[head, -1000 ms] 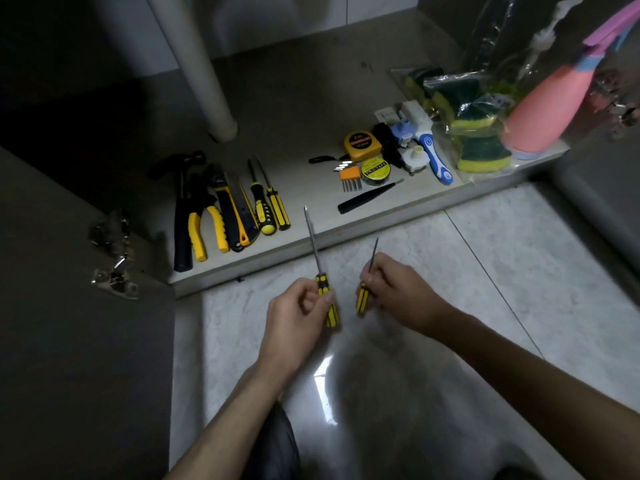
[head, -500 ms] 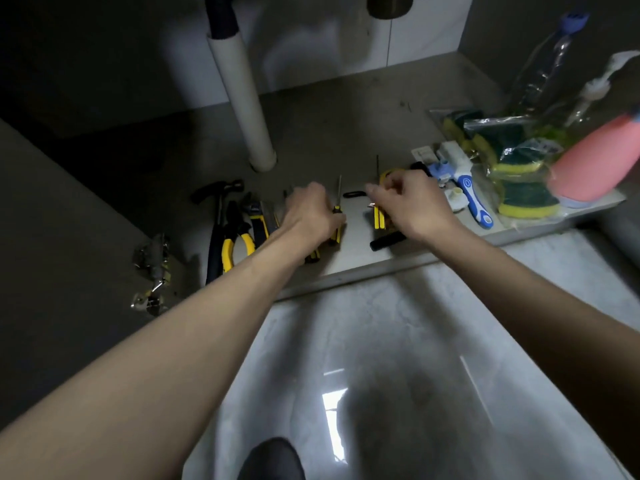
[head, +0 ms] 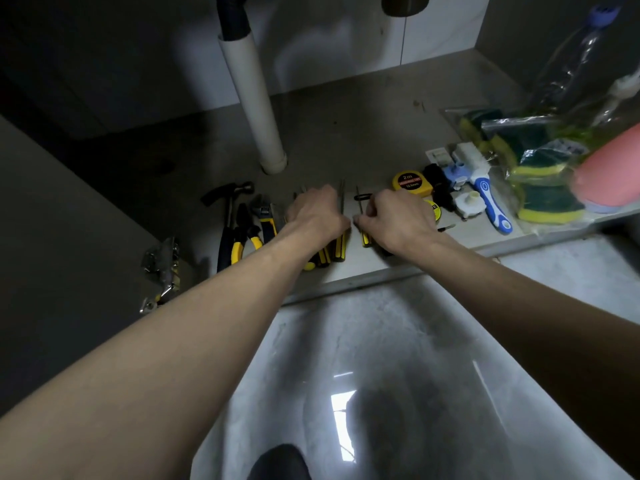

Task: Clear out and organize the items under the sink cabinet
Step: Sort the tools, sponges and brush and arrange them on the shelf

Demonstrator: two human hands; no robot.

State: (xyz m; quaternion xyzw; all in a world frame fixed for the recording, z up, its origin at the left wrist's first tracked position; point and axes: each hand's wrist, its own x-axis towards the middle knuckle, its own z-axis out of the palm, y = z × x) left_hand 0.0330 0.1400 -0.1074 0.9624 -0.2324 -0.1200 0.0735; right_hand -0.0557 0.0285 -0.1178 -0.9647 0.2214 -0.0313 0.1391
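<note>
Head cam's showing both hands on the grey cabinet floor (head: 346,140): left hand (head: 317,213) gripping a long yellow-black screwdriver (head: 341,245), right hand (head: 398,220) pinching a shorter yellow-black screwdriver (head: 366,239) just right of it.

- We see a dim cabinet interior with a dusty grey cabinet floor (head: 346,140).
- A white drain pipe (head: 256,116) rises from that floor, with a dark sleeve at its top.
- Behind it stands a pale back wall (head: 329,46) with a vertical seam.
- An open door panel (head: 52,237) on the left carries a metal hinge (head: 161,268).
- In front lies a glossy marbled floor (head: 398,341), reflecting a bright patch of light.
</note>
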